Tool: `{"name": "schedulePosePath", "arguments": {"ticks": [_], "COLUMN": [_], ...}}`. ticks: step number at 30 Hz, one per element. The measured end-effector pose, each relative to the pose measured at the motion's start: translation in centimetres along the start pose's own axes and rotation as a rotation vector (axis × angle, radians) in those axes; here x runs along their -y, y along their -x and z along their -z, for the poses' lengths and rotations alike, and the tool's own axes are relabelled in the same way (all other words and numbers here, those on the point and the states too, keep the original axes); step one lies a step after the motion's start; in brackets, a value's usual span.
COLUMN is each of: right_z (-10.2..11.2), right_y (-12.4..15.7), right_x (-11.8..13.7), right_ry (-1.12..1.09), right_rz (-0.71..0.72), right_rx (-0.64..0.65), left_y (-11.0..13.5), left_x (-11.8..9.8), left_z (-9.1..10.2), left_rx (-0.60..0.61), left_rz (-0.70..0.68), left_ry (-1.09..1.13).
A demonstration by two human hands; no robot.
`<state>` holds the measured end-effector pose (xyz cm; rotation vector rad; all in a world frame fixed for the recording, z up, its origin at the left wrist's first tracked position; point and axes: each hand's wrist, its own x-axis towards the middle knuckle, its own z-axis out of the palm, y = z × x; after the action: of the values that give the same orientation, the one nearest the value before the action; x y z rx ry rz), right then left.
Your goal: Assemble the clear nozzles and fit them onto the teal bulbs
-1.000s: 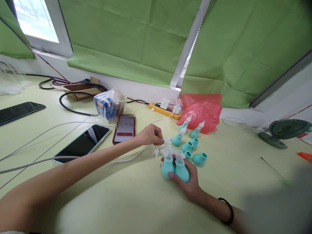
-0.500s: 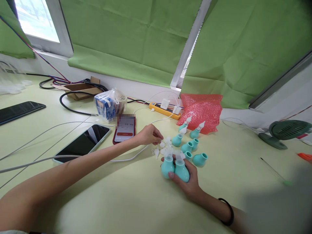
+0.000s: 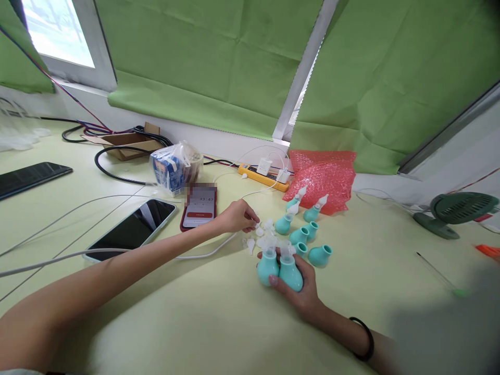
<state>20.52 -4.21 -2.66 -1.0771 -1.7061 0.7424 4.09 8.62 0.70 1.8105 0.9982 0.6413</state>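
Note:
Two teal squeeze bulbs with clear plastic collars stand side by side in my right hand, its fingers wrapped round them from the right. My left hand is pinched closed at the left edge of a cluster of small translucent plastic parts. A small translucent plastic piece shows at its fingertips, partly hidden. Just below lies a loose white nozzle tip. Behind my right hand several open-necked teal bulbs rest on the table. Farther back are 3 bulbs fitted with white tips.
Red bubble wrap and a yellow power strip lie at the back. Left of my hands are a lit phone, a dark-screened phone, white cables and a bagged blue box. A green fan stands at right.
My left fingertips have shifted very slightly left among the small translucent parts. My right hand keeps the same hold on the two bulbs.

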Motion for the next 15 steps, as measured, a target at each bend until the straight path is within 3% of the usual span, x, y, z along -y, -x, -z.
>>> {"name": "schedulePosePath", "arguments": {"ticks": [15], "right_z": [-0.06], "right_y": [-0.05], "right_x": [-0.06], "right_ry": [0.023], "right_rz": [0.002], "right_rx": [-0.022], "left_y": [0.35], "left_x": [0.23], "left_z": [-0.07], "left_rx": [0.021], "left_rz": [-0.037], "left_ry": [-0.221]}}
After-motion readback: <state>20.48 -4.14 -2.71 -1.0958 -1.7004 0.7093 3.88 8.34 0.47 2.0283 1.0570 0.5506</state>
